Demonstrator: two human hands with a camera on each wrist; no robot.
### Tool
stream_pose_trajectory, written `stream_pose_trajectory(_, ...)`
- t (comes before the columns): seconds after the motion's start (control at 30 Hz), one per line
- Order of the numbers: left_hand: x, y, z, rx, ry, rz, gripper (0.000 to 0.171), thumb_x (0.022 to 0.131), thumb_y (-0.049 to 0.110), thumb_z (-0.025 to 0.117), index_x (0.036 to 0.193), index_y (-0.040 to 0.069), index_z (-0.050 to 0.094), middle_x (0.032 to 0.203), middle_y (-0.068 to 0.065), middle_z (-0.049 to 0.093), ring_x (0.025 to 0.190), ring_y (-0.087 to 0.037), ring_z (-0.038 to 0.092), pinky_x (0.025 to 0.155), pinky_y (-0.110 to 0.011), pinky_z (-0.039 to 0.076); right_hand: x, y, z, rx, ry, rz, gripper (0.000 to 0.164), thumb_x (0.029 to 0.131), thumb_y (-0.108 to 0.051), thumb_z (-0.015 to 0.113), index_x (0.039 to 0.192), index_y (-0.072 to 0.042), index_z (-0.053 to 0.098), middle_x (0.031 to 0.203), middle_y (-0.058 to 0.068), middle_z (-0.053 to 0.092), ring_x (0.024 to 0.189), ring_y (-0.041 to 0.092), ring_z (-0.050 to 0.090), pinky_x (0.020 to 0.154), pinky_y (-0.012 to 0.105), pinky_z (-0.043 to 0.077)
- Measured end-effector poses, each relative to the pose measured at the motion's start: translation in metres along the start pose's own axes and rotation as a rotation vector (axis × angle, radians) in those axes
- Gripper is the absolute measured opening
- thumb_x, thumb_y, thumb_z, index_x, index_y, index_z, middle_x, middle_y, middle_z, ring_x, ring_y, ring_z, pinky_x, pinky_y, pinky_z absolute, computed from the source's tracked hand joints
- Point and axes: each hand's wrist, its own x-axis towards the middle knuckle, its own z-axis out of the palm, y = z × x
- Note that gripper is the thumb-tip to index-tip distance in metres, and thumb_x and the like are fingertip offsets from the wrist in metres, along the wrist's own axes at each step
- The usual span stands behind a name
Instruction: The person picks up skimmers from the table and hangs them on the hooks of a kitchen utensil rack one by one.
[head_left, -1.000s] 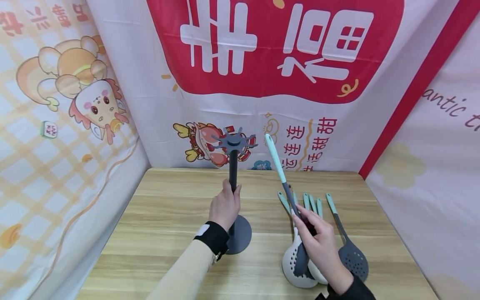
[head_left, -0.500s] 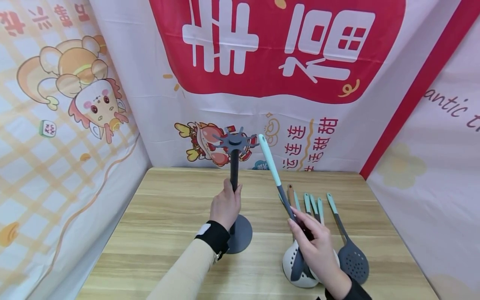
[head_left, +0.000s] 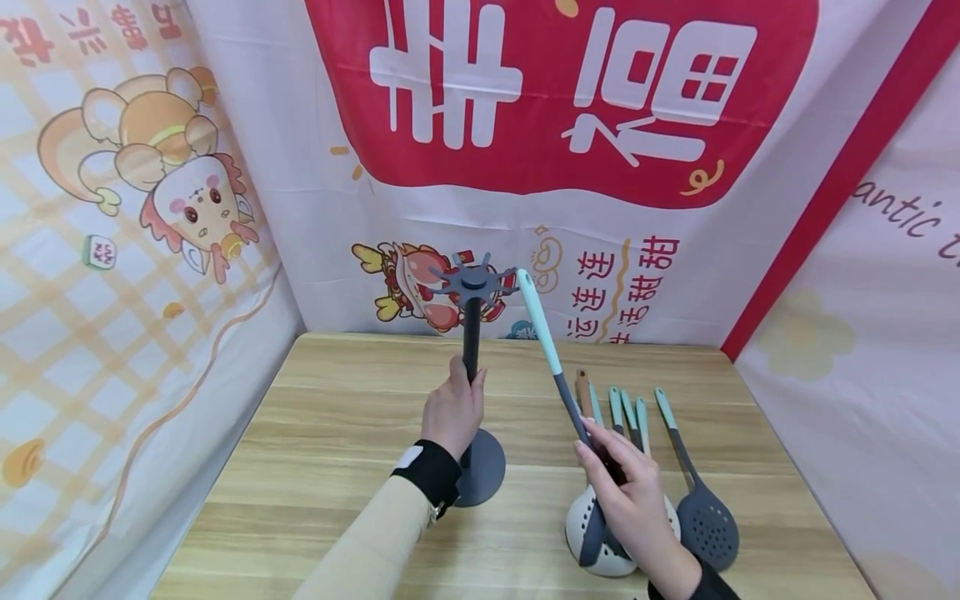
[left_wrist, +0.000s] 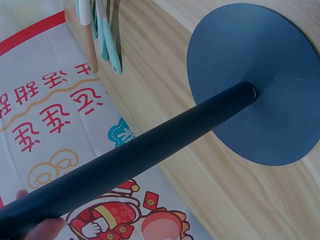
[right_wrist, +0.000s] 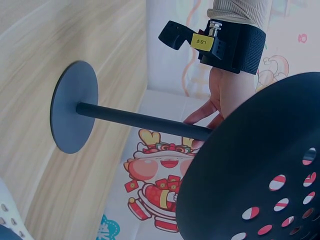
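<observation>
My left hand [head_left: 453, 408] grips the upright pole of a dark grey utensil stand [head_left: 471, 333]. Its round base [left_wrist: 260, 130] stands on the table, and hooks spread from its top [head_left: 473, 281]. In my right hand [head_left: 628, 487] is a skimmer [head_left: 542, 333] with a mint handle, held by its grey shank, handle end up. That end overlaps the hooks on the stand's right side; whether it touches one I cannot tell. Seen close in the right wrist view, the skimmer's dark head [right_wrist: 225, 175] is pierced with holes and hides part of the stand.
Several utensils lie on the wooden table [head_left: 322, 433] at the right, partly under my right hand. Among them are a white perforated ladle [head_left: 581, 525], a brown handle [head_left: 583, 392] and a grey slotted turner [head_left: 707, 521]. A printed cloth [head_left: 315, 250] hangs behind the table.
The skimmer's handle end has moved left, from beside the stand to its hooks, with my right hand shifting slightly left. My left hand keeps its grip on the pole.
</observation>
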Motion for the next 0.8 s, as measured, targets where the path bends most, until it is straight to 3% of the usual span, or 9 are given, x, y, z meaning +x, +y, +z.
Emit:
stream_pose_trajectory(0.5, 0.0000, -0.0005, 0.0017, 0.000, 0.008, -0.004, 0.031, 0.104, 0.027, 0.052, 0.117, 0.000, 0.042, 0.061, -0.009, 0.057, 0.046, -0.025, 0.057, 0.039, -0.030, 0.041, -0.0014, 0.0043, 0.0023, -0.015, 0.012, -0.052, 0.029, 0.092, 0.005, 0.063, 0.120, 0.001, 0.068, 0.085, 0.004, 0.068, 0.065, 0.007, 0.057, 0.053, 0.023, 0.053)
stream_pose_trajectory(0.8, 0.0006, 0.0000, 0.0010, 0.009, -0.002, -0.009, 0.031, 0.104, 0.028, 0.051, 0.116, 0.001, 0.042, 0.060, -0.009, 0.057, 0.045, -0.024, 0.057, 0.040, -0.029, 0.039, -0.0020, 0.0053, 0.0032, -0.038, -0.003, -0.032, 0.028, 0.093, 0.003, 0.063, 0.120, 0.000, 0.068, 0.087, 0.005, 0.069, 0.069, 0.007, 0.059, 0.057, 0.023, 0.054)
